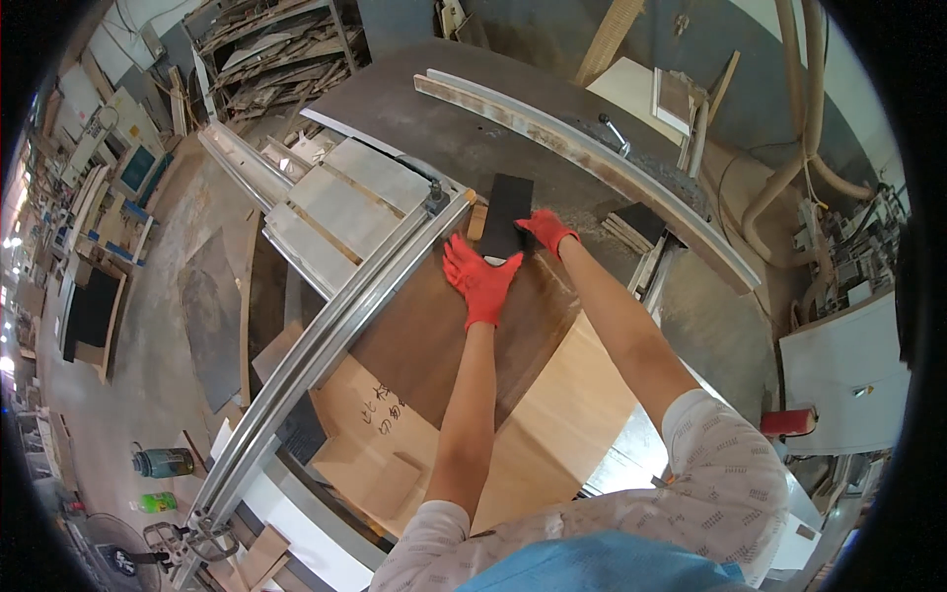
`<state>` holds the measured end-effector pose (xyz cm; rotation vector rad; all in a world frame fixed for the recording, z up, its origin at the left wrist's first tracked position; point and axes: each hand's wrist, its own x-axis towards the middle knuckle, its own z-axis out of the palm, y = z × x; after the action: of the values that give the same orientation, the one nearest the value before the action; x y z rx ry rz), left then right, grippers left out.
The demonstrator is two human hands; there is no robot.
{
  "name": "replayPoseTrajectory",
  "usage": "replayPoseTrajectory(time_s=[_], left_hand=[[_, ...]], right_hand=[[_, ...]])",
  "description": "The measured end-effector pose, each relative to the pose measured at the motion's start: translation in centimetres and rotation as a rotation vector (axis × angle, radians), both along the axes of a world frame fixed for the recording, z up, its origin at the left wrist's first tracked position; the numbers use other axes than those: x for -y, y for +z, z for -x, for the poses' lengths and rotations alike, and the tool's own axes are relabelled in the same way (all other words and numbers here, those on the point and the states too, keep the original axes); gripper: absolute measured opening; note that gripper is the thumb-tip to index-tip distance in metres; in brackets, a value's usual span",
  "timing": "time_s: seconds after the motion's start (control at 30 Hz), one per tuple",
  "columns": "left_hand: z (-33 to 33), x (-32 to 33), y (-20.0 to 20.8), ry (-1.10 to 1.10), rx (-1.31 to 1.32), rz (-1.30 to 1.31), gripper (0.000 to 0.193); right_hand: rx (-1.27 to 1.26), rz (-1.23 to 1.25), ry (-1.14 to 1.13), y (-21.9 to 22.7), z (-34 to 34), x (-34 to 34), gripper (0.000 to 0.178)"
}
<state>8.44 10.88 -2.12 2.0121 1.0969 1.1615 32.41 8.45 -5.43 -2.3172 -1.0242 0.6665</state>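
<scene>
A dark, narrow rectangular board [508, 212] lies on the brown work surface [444, 345] of a large saw-like table. My right hand [548, 231], in a red glove, is closed on the board's right edge near its near end. In a matching red glove, my left hand [483, 284] is spread at the near end, its thumb pointing toward the board's corner. Whether that thumb touches the board, I cannot tell. A small wooden block [477, 222] sits against the board's left side.
A long metal fence [592, 163] crosses the far side of the dark table. To the left runs a silver rail [335, 345] beside a sliding grey carriage [345, 202]. Stacked dark-topped strips [634, 229] lie at right. A plywood sheet [543, 424] is close to my body.
</scene>
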Motion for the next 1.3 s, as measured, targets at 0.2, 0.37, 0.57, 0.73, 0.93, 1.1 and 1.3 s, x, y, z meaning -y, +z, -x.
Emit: replayPoseTrajectory(time_s=[0.2, 0.37, 0.57, 0.73, 0.93, 1.1, 1.3], left_hand=[[-4.1, -0.1, 3.0, -0.048, -0.334, -0.005, 0.126], [-3.7, -0.4, 1.8, 0.041, -0.359, -0.092, 0.115], [-4.1, -0.5, 1.7, 0.040, -0.310, -0.135, 0.099], [-3.6, -0.7, 3.6, 0.141, -0.629, -0.114, 0.100], [-3.2, -1.6, 1.2, 0.027, -0.336, -0.157, 0.099], [-3.8, -1.7, 1.5, -0.008, -0.340, -0.153, 0.100], [-3.6, -2.3, 1.7, 0.001, -0.364, -0.141, 0.097]], right_hand=[[-0.062, -0.113, -0.056, -0.9, -1.1, 1.5, 0.062], [-0.171, -0.081, -0.011, 1.7, 0.9, 1.0, 0.059], [0.369, 0.174, 0.033, 5.7, 3.6, 1.1, 0.041], [0.795, -0.108, 0.234, 11.0, 15.4, -2.9, 0.028], [0.522, -0.391, 0.678, 13.4, 28.2, -9.6, 0.050], [0.508, -0.165, 0.672, 9.4, 29.6, -13.7, 0.070], [0.380, -0.097, 0.700, 6.4, 28.9, -14.7, 0.077]])
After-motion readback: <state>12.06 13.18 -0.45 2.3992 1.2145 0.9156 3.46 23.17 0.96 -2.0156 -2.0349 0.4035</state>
